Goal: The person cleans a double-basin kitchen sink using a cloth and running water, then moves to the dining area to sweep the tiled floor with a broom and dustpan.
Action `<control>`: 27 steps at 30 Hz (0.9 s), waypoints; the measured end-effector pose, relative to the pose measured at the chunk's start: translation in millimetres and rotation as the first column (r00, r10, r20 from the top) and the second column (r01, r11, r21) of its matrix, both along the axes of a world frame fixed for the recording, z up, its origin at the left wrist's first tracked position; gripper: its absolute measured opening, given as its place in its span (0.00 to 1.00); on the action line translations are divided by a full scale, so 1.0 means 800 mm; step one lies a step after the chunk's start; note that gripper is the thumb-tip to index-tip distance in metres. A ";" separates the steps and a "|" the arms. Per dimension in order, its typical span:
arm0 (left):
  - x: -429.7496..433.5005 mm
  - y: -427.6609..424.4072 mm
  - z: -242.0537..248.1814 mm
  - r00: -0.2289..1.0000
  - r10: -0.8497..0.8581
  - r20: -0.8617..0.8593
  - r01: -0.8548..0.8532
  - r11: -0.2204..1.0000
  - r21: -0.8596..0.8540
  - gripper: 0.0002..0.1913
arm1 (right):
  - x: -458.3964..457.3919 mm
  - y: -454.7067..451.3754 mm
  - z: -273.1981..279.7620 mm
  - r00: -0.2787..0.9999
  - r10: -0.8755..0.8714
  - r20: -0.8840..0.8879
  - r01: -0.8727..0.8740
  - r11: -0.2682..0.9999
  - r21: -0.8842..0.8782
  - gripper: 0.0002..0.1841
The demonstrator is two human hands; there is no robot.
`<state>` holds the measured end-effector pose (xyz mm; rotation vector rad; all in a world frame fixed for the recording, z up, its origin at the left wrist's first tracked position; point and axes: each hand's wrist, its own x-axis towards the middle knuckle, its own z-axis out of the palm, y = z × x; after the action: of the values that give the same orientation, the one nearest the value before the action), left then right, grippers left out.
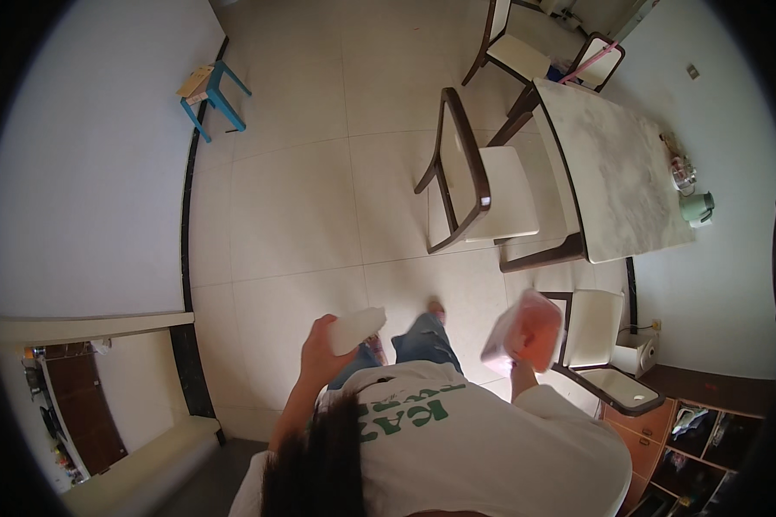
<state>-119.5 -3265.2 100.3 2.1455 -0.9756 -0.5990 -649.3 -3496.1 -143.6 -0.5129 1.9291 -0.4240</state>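
Observation:
My left hand grips a whitish, translucent object, perhaps a plastic container or lid, at its near end. It is held out above the tiled floor, in front of my left leg. On the other side, my right hand holds a pinkish-red, box-shaped plastic container with clear-looking sides. Motion blur hides its details, and most of my right fingers are concealed by it. A foot in a sandal or slipper shows below my jeans.
A dining chair stands at a marble-patterned table on the right. Another chair is close beside the red container. A blue stool bears a piece of cardboard. On the left, a doorway edge borders a wall.

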 end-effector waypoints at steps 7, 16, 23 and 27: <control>0.112 0.116 -0.006 0.914 0.405 -0.010 -0.405 0.914 0.004 0.34 | 0.280 0.036 -0.039 0.949 0.315 0.002 -0.315 0.949 0.020 0.18; 0.293 0.203 -0.056 0.760 0.649 0.027 -0.648 0.755 0.096 0.34 | 0.687 0.024 -0.115 0.736 0.677 -0.028 -0.676 0.733 -0.076 0.21; 0.428 0.238 -0.087 0.495 0.865 -0.081 -0.844 0.501 0.194 0.36 | 1.001 0.001 -0.214 -0.185 0.885 -0.427 -0.981 -0.192 0.027 0.29; 0.524 0.253 -0.132 0.414 0.894 -0.173 -0.893 0.436 0.117 0.40 | 1.178 0.000 -0.318 -0.232 0.838 -0.495 -0.954 -0.296 -0.055 0.26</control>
<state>299.6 -3063.1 -5.3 2.1554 0.3963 -0.2411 292.8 -3496.1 -397.8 -2.3691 0.8801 0.4041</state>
